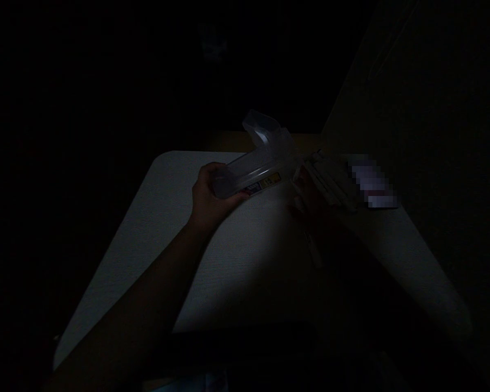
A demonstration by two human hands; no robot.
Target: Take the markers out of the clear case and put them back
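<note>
In my left hand (208,193) I hold a clear plastic box (253,163), tilted, with fingers and thumb wrapped round its near end. Its hinged lid (263,125) stands up at the far end, and a yellow and dark label (265,183) runs along its lower side. My right hand (308,190), deep in shadow, is just right of the box's far end, its fingers curled at a pale stick-like thing. Several slim, pale sticks (330,182) lie bunched beside it. Another pale stick (312,245) shows below the hand; whether it is held or on the table is unclear.
All this is over a light table (228,261) with rounded corners, dimly lit. A phone-like flat thing (373,185), blurred out, lies near the right edge. A dark shape covers the near edge, with something bluish (200,381) below. Surroundings are almost black.
</note>
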